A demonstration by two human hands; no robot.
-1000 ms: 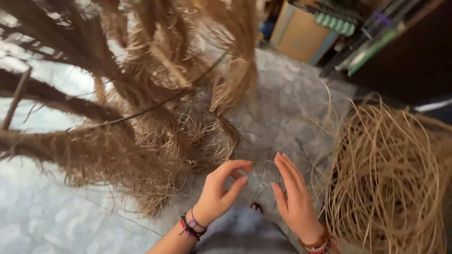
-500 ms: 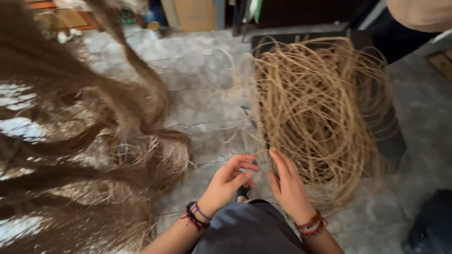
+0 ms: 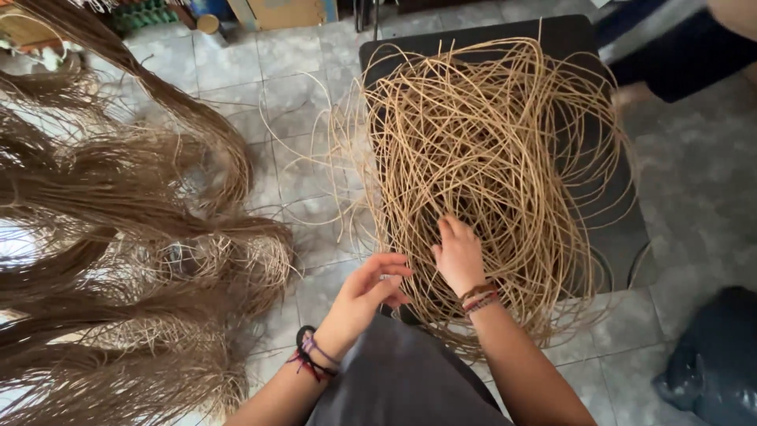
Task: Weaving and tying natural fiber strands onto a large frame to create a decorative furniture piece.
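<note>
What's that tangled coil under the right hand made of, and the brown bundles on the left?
Coil of strands: likely rattan or cane, pale tan, matte, stiff springy loops. Brown bundles: seemingly dried plant fibre, fine, frayed, dull. Right hand reaches into the coil.

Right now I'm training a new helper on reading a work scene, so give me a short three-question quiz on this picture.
1. True or false: the right hand is pushed into the tangled pile of tan cane strands.
2. What does the pile rest on? A) dark stool B) bare tiled floor C) cardboard box
3. Which wrists wear bracelets?

Key
1. True; its fingers are in among the strands.
2. A.
3. Both; the left hand hangs open at the pile's near edge, gripping nothing that can be seen.
</note>
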